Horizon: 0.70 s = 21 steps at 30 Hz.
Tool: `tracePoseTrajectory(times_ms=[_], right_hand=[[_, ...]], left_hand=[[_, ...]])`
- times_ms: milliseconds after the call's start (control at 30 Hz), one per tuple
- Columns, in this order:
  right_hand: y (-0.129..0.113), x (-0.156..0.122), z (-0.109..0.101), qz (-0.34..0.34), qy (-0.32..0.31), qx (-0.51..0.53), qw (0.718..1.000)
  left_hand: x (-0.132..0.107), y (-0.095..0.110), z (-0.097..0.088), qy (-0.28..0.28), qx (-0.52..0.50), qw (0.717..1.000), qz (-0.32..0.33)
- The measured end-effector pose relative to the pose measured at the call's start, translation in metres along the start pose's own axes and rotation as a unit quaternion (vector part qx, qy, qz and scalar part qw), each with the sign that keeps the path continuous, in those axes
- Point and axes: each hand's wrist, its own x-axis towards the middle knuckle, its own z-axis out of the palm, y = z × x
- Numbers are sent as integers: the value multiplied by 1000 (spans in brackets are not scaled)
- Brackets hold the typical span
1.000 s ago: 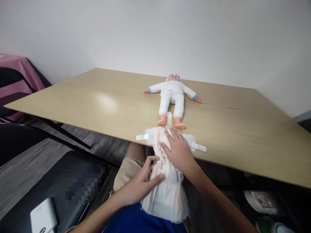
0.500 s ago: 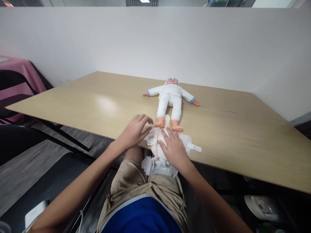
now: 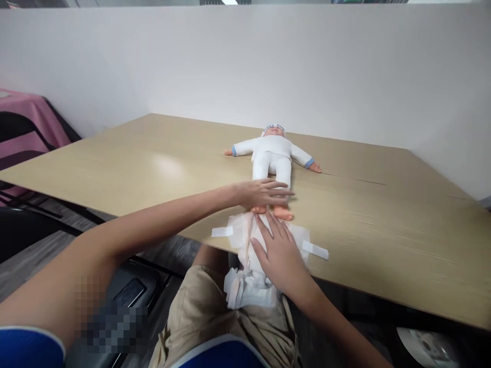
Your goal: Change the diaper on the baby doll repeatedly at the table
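Observation:
A white diaper (image 3: pixel 251 255) lies spread at the table's near edge, its lower end hanging over onto my lap. Its two side tapes stick out, the left tape (image 3: pixel 222 232) and the right tape (image 3: pixel 315 250). My right hand (image 3: pixel 282 250) rests flat on the diaper with the fingers stretched. My left hand (image 3: pixel 266 193) reaches across the lower legs of a baby doll (image 3: pixel 273 145), fingers extended and a little blurred; whether it touches the legs I cannot tell. The doll lies on its back in a white suit with blue cuffs, arms spread, feet towards me.
The wooden table (image 3: pixel 153 189) stands against a white partition (image 3: pixel 192 66). On the left are black chairs (image 3: pixel 23 225) and a pink cloth (image 3: pixel 30 115). A phone (image 3: pixel 130 292) lies on a dark seat beside me. A white rounded object (image 3: pixel 425 347) is under the table at right.
My left hand has moved right from the diaper's left corner to over the doll's lower legs. The left tape now shows. My right hand stays on the diaper.

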Motion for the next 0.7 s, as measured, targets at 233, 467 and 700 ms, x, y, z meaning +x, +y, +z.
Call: tracePoseTrajectory(times_ms=[233, 467, 700], right_hand=[[11, 1, -5, -38, -40, -1, 998], [38, 37, 0, -55, -31, -2, 998], [78, 130, 15, -72, -8, -18, 997]], left_hand=[[19, -8, 5, 64, -31, 997, 14], [29, -34, -42, 161, -221, 962, 5], [30, -67, -90, 243, -343, 904, -79]])
